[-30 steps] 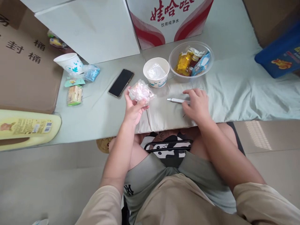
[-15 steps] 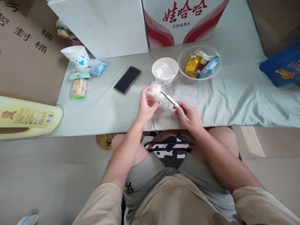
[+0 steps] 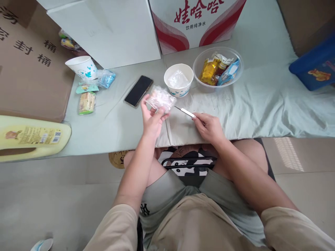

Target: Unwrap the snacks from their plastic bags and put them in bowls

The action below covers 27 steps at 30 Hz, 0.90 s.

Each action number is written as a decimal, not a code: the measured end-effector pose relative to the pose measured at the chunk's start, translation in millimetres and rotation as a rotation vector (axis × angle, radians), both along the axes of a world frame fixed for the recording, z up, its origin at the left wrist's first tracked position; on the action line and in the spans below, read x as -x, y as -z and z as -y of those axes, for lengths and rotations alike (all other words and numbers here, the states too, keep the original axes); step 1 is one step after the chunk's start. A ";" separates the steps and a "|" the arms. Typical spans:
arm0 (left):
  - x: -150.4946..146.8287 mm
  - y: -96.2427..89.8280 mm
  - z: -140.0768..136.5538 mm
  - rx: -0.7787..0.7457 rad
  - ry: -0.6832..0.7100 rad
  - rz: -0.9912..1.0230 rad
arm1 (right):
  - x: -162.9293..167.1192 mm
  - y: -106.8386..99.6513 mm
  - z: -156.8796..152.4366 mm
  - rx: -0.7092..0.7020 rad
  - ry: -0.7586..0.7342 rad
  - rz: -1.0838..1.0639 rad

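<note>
Seen by me through the head camera: a table [image 3: 117, 134] under a pale green cloth bears the paper bowl [image 3: 180, 92]. A brown cardboard carton [image 3: 34, 76] stands well to the left of the bowl; a Wahaha drinking-water carton [image 3: 183, 40] stands behind it. A yellow handled jug [image 3: 52, 136] lies left of the bowl and nearer me. Just right of the bowl, a clear plastic tub [image 3: 204, 87] holds snack packets [image 3: 209, 69]. The bowl itself contains crumpled clear film [image 3: 178, 79]. Left of it lies a smartphone [image 3: 139, 90]. The two hands are apart. I see the left hand [image 3: 152, 122], in front and left of the bowl, pinching a clear-wrapped packet [image 3: 160, 99] between thumb and fingers. The right hand [image 3: 210, 128], in front and right of the bowl, grips a white-handled knife [image 3: 187, 113], its tip pointing at the packet; whether they touch I cannot tell.
</note>
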<state>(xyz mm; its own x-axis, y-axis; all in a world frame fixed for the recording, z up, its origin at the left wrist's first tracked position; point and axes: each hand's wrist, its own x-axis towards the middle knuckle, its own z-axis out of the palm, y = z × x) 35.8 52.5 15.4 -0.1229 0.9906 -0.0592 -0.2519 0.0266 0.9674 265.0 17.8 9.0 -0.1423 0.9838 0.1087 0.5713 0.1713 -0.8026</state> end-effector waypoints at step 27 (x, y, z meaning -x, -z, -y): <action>-5.8 7.7 11.3 -0.235 0.174 -0.761 | -12.6 22.9 -13.3 -0.316 -0.056 0.209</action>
<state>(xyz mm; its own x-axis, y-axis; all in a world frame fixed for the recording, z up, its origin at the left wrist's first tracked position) 41.6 41.2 7.8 0.1113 0.9755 0.1898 0.4656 -0.2199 0.8572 277.6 31.1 -13.9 -0.2460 0.8963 0.3689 0.6996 0.4276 -0.5724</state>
